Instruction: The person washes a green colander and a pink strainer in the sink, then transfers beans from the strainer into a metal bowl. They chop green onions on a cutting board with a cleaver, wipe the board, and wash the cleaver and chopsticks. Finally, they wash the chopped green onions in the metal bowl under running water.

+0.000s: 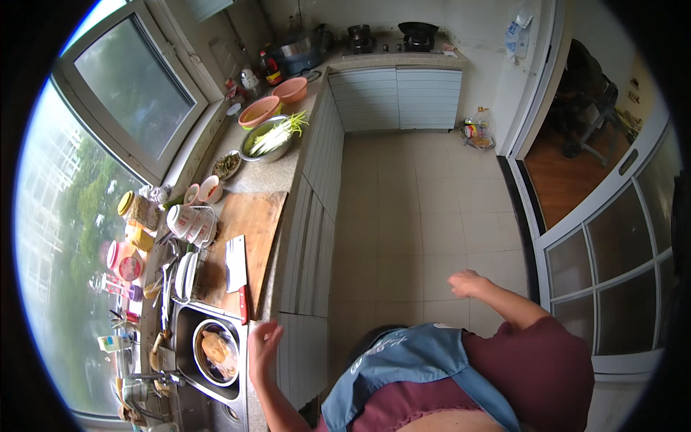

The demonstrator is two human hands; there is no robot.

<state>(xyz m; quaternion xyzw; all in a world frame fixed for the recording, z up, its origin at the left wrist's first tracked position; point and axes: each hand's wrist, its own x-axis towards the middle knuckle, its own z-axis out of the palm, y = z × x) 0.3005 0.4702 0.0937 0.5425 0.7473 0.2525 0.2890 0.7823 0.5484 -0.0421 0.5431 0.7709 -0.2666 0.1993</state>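
Note:
My left hand [264,343] is at the counter's front edge beside the sink, fingers loosely curled and apart, with nothing visible in it. Just beyond it, the red handle of a cleaver [236,264] points towards me; its broad blade lies flat on a wooden cutting board [267,229]. Out over the floor, away from the counter, my right hand [465,283] is loosely closed and appears to hold nothing. A whole plucked bird [218,350] lies in a round metal pot [197,360] inside the stainless steel sink [185,326].
Along the counter stand a dish rack with white bowls [191,224], a metal bowl of white-stemmed greens [270,137] and two pink basins [290,90]. Jars [141,210] line the windowsill. A wok [418,28] sits on the far stove. A sliding door [604,254] is at right.

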